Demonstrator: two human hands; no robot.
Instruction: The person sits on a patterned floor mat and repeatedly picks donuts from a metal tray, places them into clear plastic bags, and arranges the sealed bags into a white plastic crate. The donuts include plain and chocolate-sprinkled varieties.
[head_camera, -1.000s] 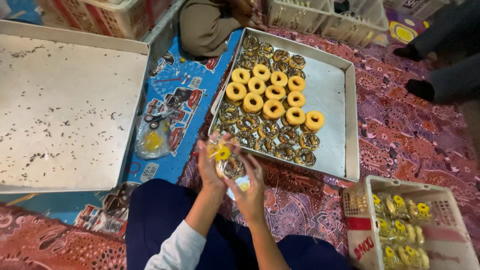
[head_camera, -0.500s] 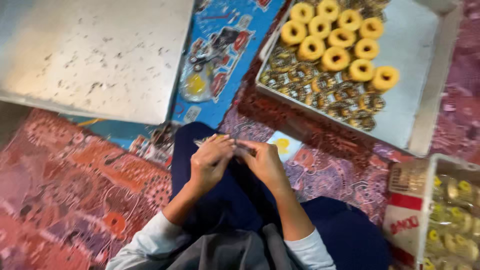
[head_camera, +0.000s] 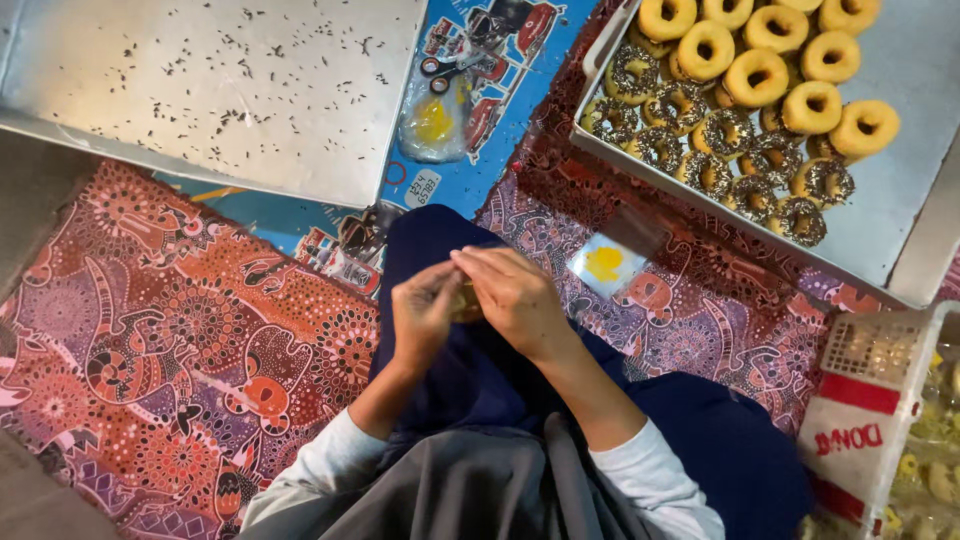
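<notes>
Hands had drawn back from the doughnut tray (head_camera: 905, 215) into the lap, left hand (head_camera: 425, 315) and right hand (head_camera: 515, 295) pinched together around a small yellow doughnut (head_camera: 466, 302), apparently wrapping it.

What the left hand (head_camera: 425, 312) and the right hand (head_camera: 512, 297) pinch between them is almost wholly covered by the fingers; only a sliver of something yellowish and clear shows, too little to name. The tray of doughnuts (head_camera: 900, 215), up and right of the hands, is cut off by the top and right edges, so its count cannot be told. The white basket (head_camera: 868, 400) below that tray runs off the right and bottom edges, its contents blurred. The empty metal tray (head_camera: 200, 90) left of the doughnut tray is cropped at the top and left. The specks on it are too small to identify.
</notes>
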